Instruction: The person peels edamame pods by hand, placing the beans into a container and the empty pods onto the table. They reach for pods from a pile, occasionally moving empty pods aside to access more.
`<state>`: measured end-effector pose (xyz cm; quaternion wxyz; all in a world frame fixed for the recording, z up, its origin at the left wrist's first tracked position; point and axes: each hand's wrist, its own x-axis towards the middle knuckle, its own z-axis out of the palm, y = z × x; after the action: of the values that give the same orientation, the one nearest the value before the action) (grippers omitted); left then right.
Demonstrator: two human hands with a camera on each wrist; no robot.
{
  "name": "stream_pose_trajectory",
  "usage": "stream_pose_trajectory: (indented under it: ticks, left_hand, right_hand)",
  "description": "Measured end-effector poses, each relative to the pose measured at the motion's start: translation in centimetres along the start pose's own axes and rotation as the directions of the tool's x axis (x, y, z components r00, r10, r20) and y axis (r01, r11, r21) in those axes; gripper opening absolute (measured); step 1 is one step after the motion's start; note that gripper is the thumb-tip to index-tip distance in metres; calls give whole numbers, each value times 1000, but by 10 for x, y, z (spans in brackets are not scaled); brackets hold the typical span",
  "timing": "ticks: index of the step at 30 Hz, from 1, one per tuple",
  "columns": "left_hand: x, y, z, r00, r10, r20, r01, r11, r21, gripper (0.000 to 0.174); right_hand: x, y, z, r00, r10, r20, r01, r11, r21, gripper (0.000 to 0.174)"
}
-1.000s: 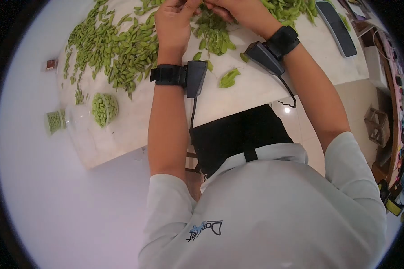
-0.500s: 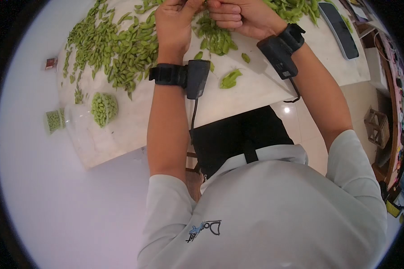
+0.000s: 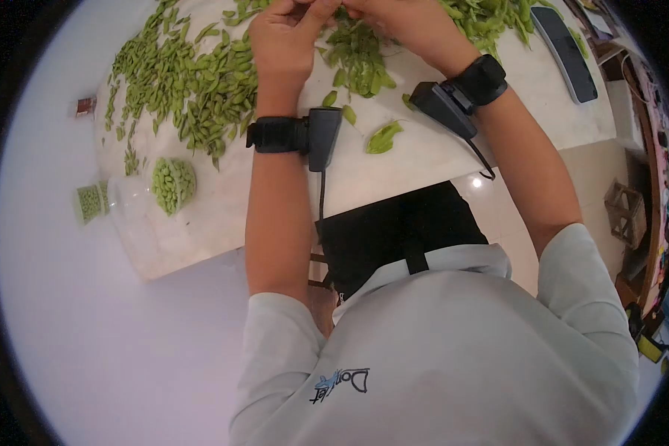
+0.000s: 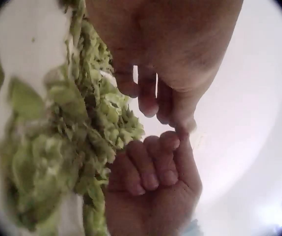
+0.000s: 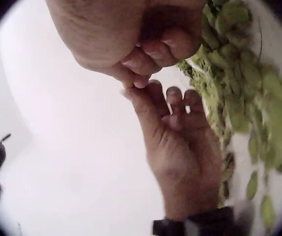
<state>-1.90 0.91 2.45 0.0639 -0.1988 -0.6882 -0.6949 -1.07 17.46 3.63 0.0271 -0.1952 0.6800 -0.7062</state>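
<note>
At the top of the head view my left hand [image 3: 282, 44] and right hand [image 3: 416, 33] meet at their fingertips, over the table. Thumbs and forefingers pinch together around something small, whose kind I cannot tell; a pale bit shows beside the tips in the left wrist view. The other fingers of the right hand [image 4: 150, 196] are curled toward its palm, while those of the left hand [image 5: 185, 157] bend more loosely. Below the hands lies a heap of green pods or husks [image 3: 357, 67]. Many whole green soybean pods [image 3: 215, 82] spread to the left.
A clear container [image 3: 130, 201] with shelled green beans [image 3: 173, 186] lies at the table's [image 3: 215, 215] front left; another cup of beans [image 3: 89, 204] is farther left. More pods [image 3: 490, 22] and a phone [image 3: 569, 59] lie to the right. A few loose pods [image 3: 383, 138] lie nearer me.
Half a second ago the right wrist had turned, showing its curled fingers; now it has turned back. Both hands stay together at the top, the left shifting slightly left.
</note>
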Motion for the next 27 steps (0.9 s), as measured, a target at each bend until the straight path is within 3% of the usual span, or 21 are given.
stream_pose_trajectory:
  ticks: [1,4,6,9,13,15,18,19,23,25,27]
  left_hand:
    - [0,4,-1,1000,20,12,-21,998,52,18]
    - [-2,12,-1,998,58,38,-63,984,164,15]
    - [-3,12,-4,998,56,27,-60,979,195,13]
    - [-4,13,-5,997,18,77,-47,917,397,10]
    - [-1,10,-5,998,-29,58,-15,766,642,10]
    - [0,11,-6,996,-47,70,-20,673,740,12]
    - [-3,9,-7,996,-64,-69,88,897,433,17]
    - [-2,7,-8,995,-38,-89,70,918,391,19]
    - [1,7,1,992,-6,-124,41,957,287,26]
    - [-1,9,4,993,-28,-113,54,970,237,27]
    - [-2,9,7,994,-49,-95,62,988,141,28]
  right_hand:
    - [1,1,-1,996,-81,-24,77,986,-145,31]
    - [-1,-2,-3,974,-224,-19,205,921,-331,27]
    - [-3,-6,-2,977,-213,-29,190,915,-355,26]
    - [-3,-5,-3,970,-241,-28,210,890,-404,26]
    - [-6,-5,-3,955,-296,3,259,833,-488,26]
    - [-5,-3,-2,930,-355,-89,289,861,-418,24]
    - [0,-2,-1,898,-371,-239,297,908,-294,21]
    - [1,-3,-1,885,-360,-295,291,923,-253,21]
    - [1,-9,-7,897,-313,-312,136,867,-479,23]
    - [1,-9,-6,928,-236,-287,95,897,-431,23]
    - [0,-4,1,945,-240,-222,161,933,-323,22]
